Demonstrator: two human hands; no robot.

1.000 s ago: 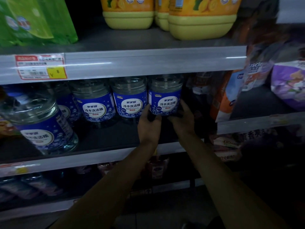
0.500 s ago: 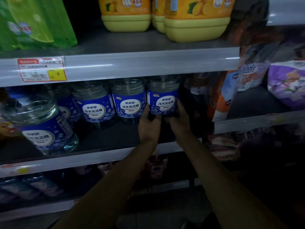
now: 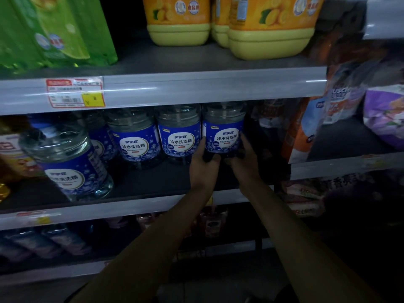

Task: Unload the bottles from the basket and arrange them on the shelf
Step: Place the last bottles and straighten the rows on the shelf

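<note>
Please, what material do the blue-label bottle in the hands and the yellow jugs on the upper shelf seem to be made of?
Blue-label bottle: probably clear, glossy plastic; you see through its upper part. Yellow jugs: likely opaque plastic with a smooth, dull sheen and moulded ridges.

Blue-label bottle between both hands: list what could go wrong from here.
1. The held bottle sits very close to its neighbour bottle; pushing it sideways could knock the row.
2. Both the left hand and right hand grip only its base, so it might tip.
3. The front bottle stands near the shelf edge; a forearm could bump it off.
</note>
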